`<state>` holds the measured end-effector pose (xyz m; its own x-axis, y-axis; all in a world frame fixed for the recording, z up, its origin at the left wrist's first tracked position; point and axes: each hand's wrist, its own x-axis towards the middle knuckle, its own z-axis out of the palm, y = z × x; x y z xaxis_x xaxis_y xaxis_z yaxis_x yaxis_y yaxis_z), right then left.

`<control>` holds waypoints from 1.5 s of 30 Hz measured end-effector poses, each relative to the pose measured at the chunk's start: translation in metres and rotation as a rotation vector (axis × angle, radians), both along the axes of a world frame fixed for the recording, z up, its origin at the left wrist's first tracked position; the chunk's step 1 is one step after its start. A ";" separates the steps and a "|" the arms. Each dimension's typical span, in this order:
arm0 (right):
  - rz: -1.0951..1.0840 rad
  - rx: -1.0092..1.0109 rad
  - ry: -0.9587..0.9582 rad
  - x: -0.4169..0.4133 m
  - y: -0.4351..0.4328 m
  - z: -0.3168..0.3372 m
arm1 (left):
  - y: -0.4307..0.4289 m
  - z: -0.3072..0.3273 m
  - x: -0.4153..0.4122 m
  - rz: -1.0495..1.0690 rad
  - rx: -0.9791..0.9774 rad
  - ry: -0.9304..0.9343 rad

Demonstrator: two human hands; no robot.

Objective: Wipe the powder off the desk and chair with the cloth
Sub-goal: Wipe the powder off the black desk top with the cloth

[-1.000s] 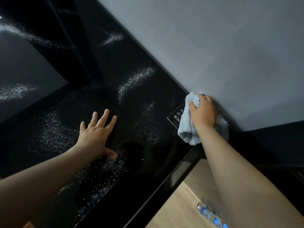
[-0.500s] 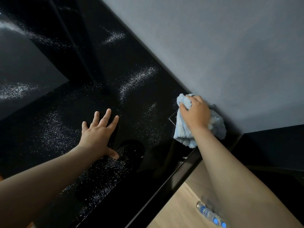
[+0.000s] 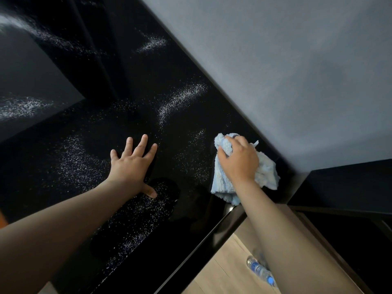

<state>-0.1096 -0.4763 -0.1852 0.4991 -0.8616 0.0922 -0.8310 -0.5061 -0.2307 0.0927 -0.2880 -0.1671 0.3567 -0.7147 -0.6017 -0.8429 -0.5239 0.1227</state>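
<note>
Head camera view: the right hand (image 3: 238, 161) was clamped down on a light blue cloth (image 3: 266, 174), fingers curled round the bunched top of it and pressing it flat on the black desk (image 3: 131, 66). The cloth was scrunched up, its long side running roughly in line with that forearm: one end poked out past the fingertips toward the grey wall (image 3: 275, 71), and the floppy tail hung out below the wrist, pointing at the desk's front edge. More of it bulged out on the wall side of the hand.

The left hand (image 3: 131, 166) lay flat on the desk with its fingers spread wide and straight, holding nothing, well apart from the cloth. White powder (image 3: 182, 97) was streaked beyond both hands, with looser specks between them and a scatter by the left thumb.

Below the right forearm, off the desk, a plastic bottle (image 3: 261, 271) with a blue cap lay on the wooden floor (image 3: 229, 264).
</note>
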 end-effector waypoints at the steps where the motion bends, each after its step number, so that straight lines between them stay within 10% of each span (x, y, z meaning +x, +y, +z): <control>1: 0.000 0.001 0.003 0.000 0.005 0.000 | 0.000 0.000 0.000 -0.002 -0.002 -0.003; 27: 0.022 0.060 -0.023 0.008 0.134 -0.006 | 0.013 0.007 0.005 -0.067 -0.067 -0.011; 45: 0.046 0.124 -0.005 0.017 0.234 0.001 | 0.181 0.017 0.011 -0.191 -0.065 -0.054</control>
